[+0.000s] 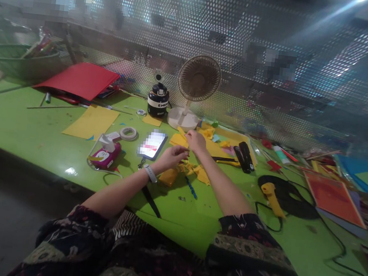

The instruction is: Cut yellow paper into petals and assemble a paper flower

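Observation:
My right hand is closed in a pinch on a narrow strip of yellow paper, just in front of a small fan. My left hand is beside it, nearer to me, with thumb and fingers pinched together; what they hold, if anything, is too small to name. Below the hands lie crumpled yellow paper pieces and a rolled orange-yellow piece. A yellow sheet lies behind my right wrist. A yellow-handled cutter and a black stapler are to the right. A phone lies left of my left hand.
The fan and a black bottle stand at the back against a perforated metal screen. A roll of tape and a purple box with a cable are at left. A yellow glue gun with a cord lies right.

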A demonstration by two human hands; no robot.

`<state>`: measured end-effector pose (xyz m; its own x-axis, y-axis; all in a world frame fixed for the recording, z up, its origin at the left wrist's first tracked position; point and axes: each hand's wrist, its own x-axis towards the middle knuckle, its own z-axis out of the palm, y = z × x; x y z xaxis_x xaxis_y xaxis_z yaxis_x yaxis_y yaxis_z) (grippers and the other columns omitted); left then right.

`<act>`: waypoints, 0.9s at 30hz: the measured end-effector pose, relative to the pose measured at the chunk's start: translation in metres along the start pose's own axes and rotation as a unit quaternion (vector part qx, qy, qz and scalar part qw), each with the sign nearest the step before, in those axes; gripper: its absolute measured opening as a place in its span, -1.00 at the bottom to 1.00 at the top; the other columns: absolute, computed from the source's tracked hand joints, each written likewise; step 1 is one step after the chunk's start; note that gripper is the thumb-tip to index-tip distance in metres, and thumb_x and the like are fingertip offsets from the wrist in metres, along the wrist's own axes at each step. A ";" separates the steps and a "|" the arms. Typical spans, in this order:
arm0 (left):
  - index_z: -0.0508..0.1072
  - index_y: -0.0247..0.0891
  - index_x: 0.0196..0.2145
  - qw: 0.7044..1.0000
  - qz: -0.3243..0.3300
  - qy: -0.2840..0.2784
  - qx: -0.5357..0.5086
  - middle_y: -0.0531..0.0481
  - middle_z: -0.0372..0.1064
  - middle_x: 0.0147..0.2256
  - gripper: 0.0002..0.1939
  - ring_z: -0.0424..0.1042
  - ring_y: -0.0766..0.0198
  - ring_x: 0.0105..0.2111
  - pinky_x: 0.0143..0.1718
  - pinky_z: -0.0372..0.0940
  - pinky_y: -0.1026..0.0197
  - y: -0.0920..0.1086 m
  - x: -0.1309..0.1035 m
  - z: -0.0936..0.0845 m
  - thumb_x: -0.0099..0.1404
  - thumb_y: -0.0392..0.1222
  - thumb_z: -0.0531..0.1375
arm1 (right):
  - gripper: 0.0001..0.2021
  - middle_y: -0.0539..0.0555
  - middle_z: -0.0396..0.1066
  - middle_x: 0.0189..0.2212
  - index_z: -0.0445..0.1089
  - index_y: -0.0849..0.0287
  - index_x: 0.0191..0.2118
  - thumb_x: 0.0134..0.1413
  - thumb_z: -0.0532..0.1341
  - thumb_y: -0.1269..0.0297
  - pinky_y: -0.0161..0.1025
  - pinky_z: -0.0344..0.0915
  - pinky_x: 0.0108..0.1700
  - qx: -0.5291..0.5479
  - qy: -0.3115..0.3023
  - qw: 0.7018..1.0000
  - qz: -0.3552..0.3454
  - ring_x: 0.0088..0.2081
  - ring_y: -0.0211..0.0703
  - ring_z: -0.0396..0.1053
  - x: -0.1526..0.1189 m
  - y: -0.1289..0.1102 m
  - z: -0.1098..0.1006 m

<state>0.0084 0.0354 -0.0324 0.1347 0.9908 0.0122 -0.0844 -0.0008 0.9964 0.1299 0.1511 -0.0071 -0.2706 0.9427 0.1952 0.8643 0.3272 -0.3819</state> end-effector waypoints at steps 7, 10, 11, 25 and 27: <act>0.46 -0.32 -0.21 0.955 -0.134 0.047 -0.261 -0.27 0.53 -0.19 -0.54 0.55 0.09 -0.17 -0.10 0.45 0.04 0.017 0.004 -0.013 0.37 0.19 0.09 | -0.75 0.19 0.54 -0.14 0.50 0.15 -0.25 0.33 0.09 0.23 -0.06 0.26 0.08 -0.036 0.134 0.959 -0.249 -0.09 0.00 0.43 -0.051 0.005 -0.021; 0.44 -0.33 -0.24 0.946 -0.138 0.048 -0.290 -0.22 0.52 -0.25 -0.71 0.55 0.13 -0.21 -0.07 0.46 0.04 0.021 0.005 -0.017 0.39 -0.01 0.13 | -0.72 0.20 0.52 -0.04 0.50 0.15 -0.24 0.37 0.05 0.26 0.07 0.18 0.21 -0.056 0.147 0.932 -0.327 -0.01 0.00 0.42 -0.083 0.008 -0.025; 0.43 -0.34 -0.25 0.947 -0.132 0.051 -0.289 -0.19 0.50 -0.27 -0.80 0.54 0.17 -0.24 -0.06 0.47 0.05 0.022 0.005 -0.016 0.38 -0.12 0.16 | -0.72 0.21 0.51 -0.02 0.50 0.15 -0.23 0.37 0.04 0.27 0.09 0.17 0.23 -0.059 0.148 0.928 -0.338 0.00 -0.01 0.42 -0.091 0.009 -0.026; 0.51 -0.28 -0.15 0.958 -0.091 -0.084 -0.257 -0.21 0.55 -0.13 -0.66 0.55 0.10 -0.16 -0.04 0.45 0.02 0.019 -0.013 0.005 0.33 0.05 0.20 | -0.63 0.21 0.45 0.04 0.42 0.12 -0.34 0.19 0.19 -0.12 -0.01 0.32 0.15 0.274 0.207 0.933 -0.107 0.09 0.02 0.40 -0.135 0.020 -0.022; 0.52 -0.28 -0.15 0.963 -0.078 -0.095 -0.240 -0.22 0.55 -0.11 -0.60 0.55 0.09 -0.14 -0.04 0.44 0.03 0.017 -0.015 0.007 0.23 0.11 0.29 | -0.60 0.16 0.52 -0.12 0.39 0.12 -0.33 0.15 0.19 -0.17 -0.08 0.38 0.05 0.318 0.170 0.931 -0.060 -0.07 -0.03 0.48 -0.137 0.020 -0.021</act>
<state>0.0114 0.0200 -0.0152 0.3574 0.9311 -0.0730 -0.4893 0.2533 0.8345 0.1928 0.0274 -0.0224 -0.1059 0.8573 0.5038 0.3826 0.5028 -0.7751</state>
